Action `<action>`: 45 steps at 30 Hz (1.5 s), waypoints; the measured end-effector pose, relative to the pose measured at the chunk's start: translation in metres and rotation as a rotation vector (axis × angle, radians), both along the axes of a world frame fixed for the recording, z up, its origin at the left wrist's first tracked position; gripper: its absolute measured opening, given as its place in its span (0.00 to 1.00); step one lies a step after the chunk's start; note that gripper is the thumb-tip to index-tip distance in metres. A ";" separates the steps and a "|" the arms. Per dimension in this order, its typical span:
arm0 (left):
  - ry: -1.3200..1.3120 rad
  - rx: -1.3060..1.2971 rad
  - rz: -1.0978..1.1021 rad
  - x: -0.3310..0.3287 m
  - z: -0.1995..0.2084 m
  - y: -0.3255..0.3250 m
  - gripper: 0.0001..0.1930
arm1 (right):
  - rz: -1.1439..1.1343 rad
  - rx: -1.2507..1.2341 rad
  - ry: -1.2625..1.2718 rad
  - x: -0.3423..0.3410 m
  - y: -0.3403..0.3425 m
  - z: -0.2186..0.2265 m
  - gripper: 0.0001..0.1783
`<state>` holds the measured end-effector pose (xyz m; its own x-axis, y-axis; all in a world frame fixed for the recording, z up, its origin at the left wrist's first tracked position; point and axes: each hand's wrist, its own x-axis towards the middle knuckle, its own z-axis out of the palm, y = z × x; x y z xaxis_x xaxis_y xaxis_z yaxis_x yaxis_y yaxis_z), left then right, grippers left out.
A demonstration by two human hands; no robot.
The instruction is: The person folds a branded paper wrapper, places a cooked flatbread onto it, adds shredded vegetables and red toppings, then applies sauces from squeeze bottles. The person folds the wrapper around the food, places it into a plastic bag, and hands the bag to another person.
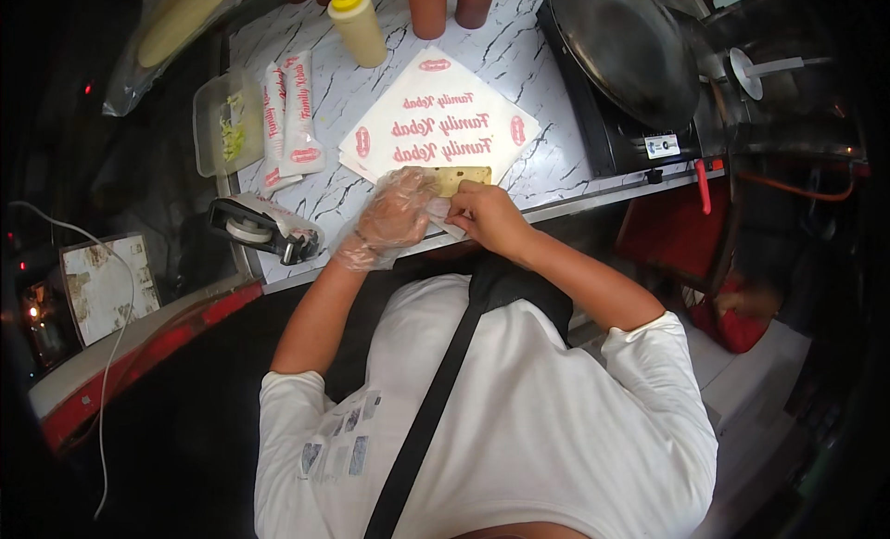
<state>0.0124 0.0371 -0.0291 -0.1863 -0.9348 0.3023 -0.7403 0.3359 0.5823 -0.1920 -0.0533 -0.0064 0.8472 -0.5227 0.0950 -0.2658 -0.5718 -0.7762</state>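
Clear-gloved left hand (389,220) curls over a tan, brown-spotted flatbread roll (468,178); bare right hand (491,216) pinches the near corner of a white, red-printed paper sheet (440,108).
From afar I judge, left to right: two slim white-and-red paper packets (298,101) look finished; the flatbread roll, on the sheet's near half, seems formed, its wrapping still left.

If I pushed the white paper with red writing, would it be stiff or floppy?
Probably floppy and light: the paper looks thin and lies flat. The top sheet might slide by itself, since doubled edges suggest a stack. Its near corner may move less, with the flatbread lying over it.
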 end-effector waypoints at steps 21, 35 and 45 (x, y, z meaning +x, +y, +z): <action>-0.162 -0.003 0.227 0.008 -0.019 -0.080 0.11 | -0.260 -0.320 0.464 0.059 -0.079 -0.005 0.05; -0.327 -0.016 0.006 0.017 -0.026 -0.062 0.18 | -0.219 -0.377 0.240 0.040 -0.079 0.000 0.15; -0.448 -0.118 0.264 0.014 -0.004 -0.083 0.12 | -0.063 -0.910 0.311 0.039 -0.062 -0.003 0.16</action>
